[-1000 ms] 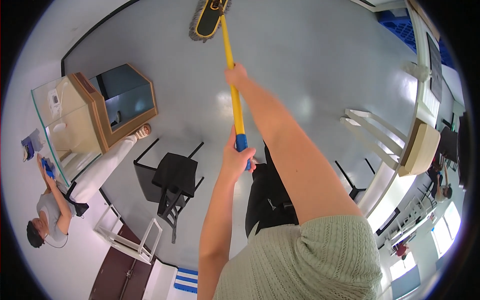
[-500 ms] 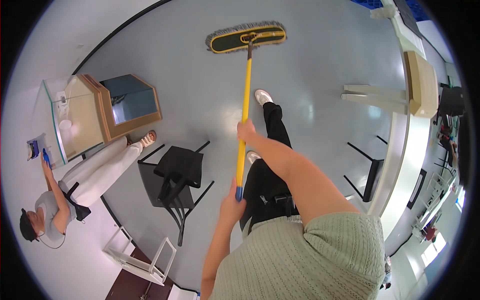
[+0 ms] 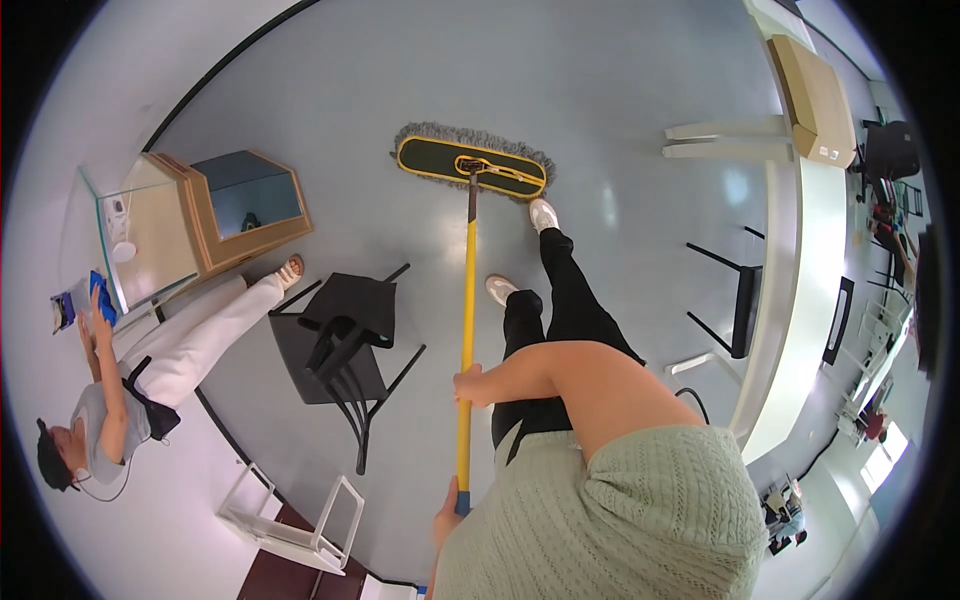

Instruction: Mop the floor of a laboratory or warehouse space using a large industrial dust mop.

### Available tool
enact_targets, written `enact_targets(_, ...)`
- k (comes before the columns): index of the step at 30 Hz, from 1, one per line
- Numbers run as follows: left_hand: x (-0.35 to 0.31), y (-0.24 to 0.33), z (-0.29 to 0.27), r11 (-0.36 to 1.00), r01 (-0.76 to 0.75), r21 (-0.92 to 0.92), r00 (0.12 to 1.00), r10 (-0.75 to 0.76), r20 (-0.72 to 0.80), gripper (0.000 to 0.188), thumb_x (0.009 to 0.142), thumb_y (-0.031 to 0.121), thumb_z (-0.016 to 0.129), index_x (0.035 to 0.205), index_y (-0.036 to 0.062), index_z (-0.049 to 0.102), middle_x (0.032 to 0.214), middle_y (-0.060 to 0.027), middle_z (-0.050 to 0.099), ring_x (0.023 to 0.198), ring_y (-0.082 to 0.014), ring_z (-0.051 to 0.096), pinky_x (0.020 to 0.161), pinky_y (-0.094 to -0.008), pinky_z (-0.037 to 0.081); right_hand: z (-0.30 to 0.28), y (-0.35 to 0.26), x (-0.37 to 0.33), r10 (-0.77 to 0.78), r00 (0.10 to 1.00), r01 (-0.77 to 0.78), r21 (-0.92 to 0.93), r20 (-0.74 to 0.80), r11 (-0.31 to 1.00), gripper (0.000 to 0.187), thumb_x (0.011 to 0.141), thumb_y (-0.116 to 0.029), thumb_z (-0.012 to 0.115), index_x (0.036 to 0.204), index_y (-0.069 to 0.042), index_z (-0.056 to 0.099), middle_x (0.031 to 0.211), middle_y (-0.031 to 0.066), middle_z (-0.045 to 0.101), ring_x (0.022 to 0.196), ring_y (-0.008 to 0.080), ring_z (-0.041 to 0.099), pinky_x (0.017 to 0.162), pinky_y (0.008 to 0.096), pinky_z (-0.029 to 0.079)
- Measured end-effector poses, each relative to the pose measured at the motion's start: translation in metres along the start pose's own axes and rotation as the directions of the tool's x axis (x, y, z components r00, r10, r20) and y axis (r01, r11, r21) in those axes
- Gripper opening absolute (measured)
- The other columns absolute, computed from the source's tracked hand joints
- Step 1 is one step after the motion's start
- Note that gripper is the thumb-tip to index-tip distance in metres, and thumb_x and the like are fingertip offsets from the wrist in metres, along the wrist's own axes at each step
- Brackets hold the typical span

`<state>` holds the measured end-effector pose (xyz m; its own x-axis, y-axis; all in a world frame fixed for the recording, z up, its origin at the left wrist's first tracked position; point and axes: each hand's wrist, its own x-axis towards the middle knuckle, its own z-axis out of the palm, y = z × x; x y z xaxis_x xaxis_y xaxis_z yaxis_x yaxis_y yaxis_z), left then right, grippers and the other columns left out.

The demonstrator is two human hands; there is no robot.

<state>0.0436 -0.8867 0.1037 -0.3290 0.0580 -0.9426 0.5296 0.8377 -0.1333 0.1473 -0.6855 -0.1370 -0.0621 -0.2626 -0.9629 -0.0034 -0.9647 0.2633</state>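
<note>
A dust mop (image 3: 425, 155) with a grey fringed head and a green, yellow-edged backing lies flat on the floor ahead, its long yellow handle running back to my body. My right hand (image 3: 469, 386) is wrapped round the handle partway down. Lower, near the blue end cap (image 3: 462, 503), my left hand (image 3: 447, 517) grips the handle's end; my body hides part of that forearm. The right end of the mop head is close to the shoe (image 3: 543, 215) on my farther foot.
Black chairs (image 3: 345, 325) stand left of me, beyond them a wood-edged glass case (image 3: 205, 215) and a person (image 3: 105, 400) holding a blue cloth (image 3: 102, 297). At right are a long white table (image 3: 815, 290), a cardboard box (image 3: 812, 100) and another black chair (image 3: 745, 310).
Both hands have pulled the mop back toward me, and its head has come nearer and turned slightly. My feet have shifted. The person at left has moved the blue cloth.
</note>
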Motion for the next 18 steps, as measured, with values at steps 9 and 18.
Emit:
enact_targets(9,0.016,0.212,-0.011,0.875,-0.3,-0.38,0.939,0.341,0.043,0.081,0.073,-0.003,0.058,0.146,0.0132,0.027,0.069,-0.0042,0.053,0.042,-0.0135,0.05,0.04,-0.0268,0.043,-0.083,-0.155,0.016,-0.186,0.982,0.186,-0.01,-0.015,0.983,0.015,0.083,-0.007,0.056,0.093,-0.003,0.047,0.07,0.0134,0.056,0.055,0.0248,0.059,0.042,0.0393,0.047)
enact_targets(18,0.066,0.529,-0.024,0.603,-0.319,-0.731,0.785,0.6,0.152,0.083,0.075,-0.001,0.055,0.148,0.0113,0.017,0.059,-0.0043,0.047,0.036,-0.0151,0.045,0.033,-0.0286,0.039,-0.22,-0.446,-0.009,-0.619,0.773,0.633,0.118,-0.138,0.765,0.015,0.079,-0.013,0.064,0.084,-0.001,0.057,0.057,0.0073,0.056,0.049,0.0189,0.054,0.045,0.0363,0.043)
